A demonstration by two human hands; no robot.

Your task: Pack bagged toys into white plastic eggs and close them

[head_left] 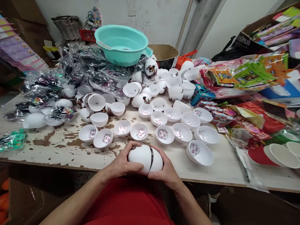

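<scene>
A white plastic egg (140, 157) in two halves lies on its side between my hands, at the table's front edge. A dark gap or strip shows between the halves. My left hand (124, 161) wraps round the larger left half, and my right hand (167, 167) grips the smaller right half. Just beyond them, white half shells such as this one (139, 132) stand open side up, with small pink and white packets (162, 134) inside. At the right, one shell (203, 153) also holds a packet.
Behind stand a turquoise basin (122, 43), a cardboard box (164, 54) and more white shells. Clear-bagged dark items (82, 62) are heaped at the left. Colourful packets (248, 73) and red-and-white cups (264, 155) crowd the right of the worn table (58, 153).
</scene>
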